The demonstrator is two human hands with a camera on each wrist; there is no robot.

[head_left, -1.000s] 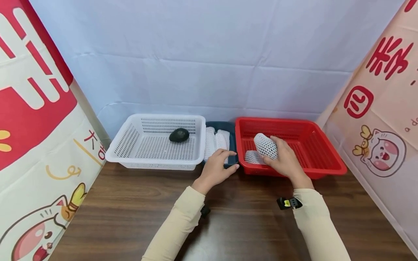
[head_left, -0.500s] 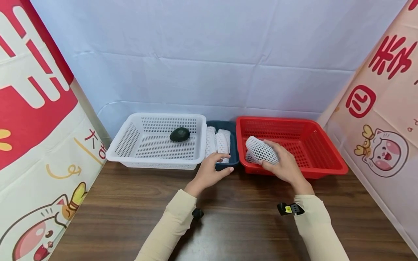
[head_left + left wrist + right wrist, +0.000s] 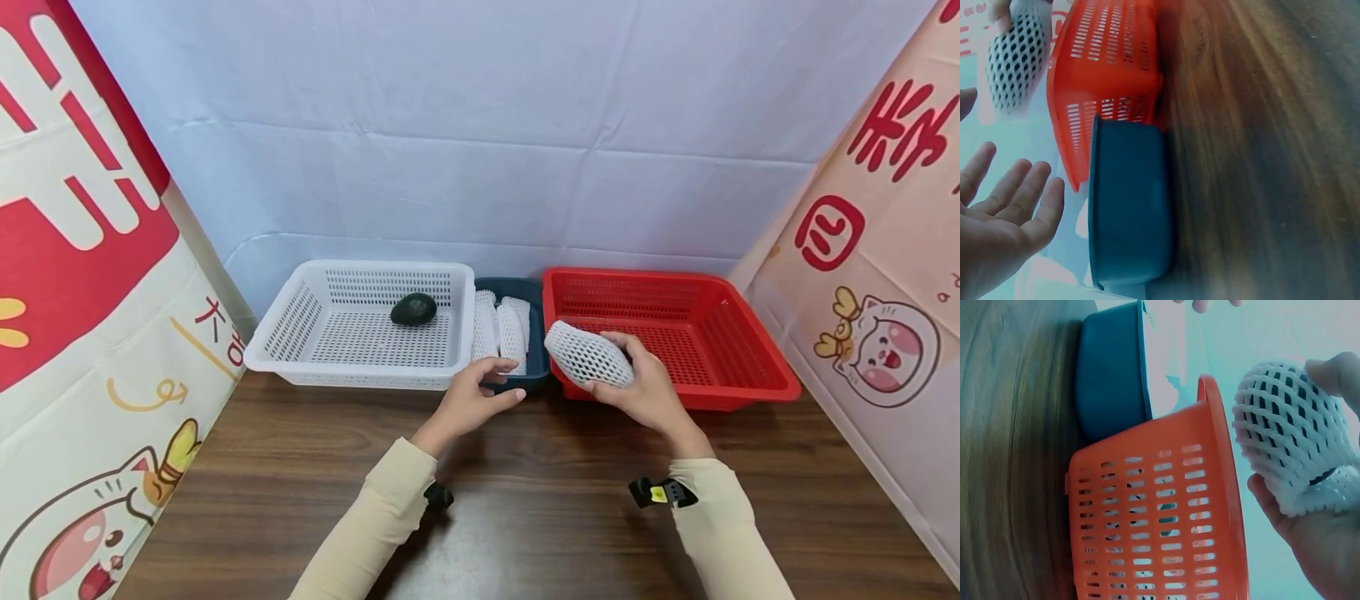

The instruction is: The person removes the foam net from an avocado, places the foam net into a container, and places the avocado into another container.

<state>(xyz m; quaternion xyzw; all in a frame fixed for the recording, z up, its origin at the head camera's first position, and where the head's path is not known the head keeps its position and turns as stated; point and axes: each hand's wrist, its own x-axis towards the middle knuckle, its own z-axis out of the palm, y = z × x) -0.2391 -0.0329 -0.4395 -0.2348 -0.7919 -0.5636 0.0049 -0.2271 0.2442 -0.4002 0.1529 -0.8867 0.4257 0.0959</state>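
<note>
My right hand (image 3: 643, 387) grips an avocado in a white foam net (image 3: 588, 356) over the front left corner of the red basket (image 3: 750, 379). Dark skin shows through the mesh of the netted avocado (image 3: 1291, 425) in the right wrist view. My left hand (image 3: 467, 398) is held with fingers apart and nothing in them, at the front of the dark blue bin (image 3: 536, 350). White foam net sleeves (image 3: 512, 333) lie in that bin. A bare avocado (image 3: 413, 309) rests in the white basket (image 3: 352, 377). The held fruit hides the red basket's near left corner.
The white basket, blue bin and red basket stand side by side on the brown wooden table (image 3: 525, 517). A pale cloth (image 3: 390, 183) hangs behind them, and printed cloths (image 3: 877, 275) stand at both sides.
My right hand has brought the netted avocado left and nearer to me, covering another netted piece seen earlier in the red basket. My left hand has drawn back to the left.
</note>
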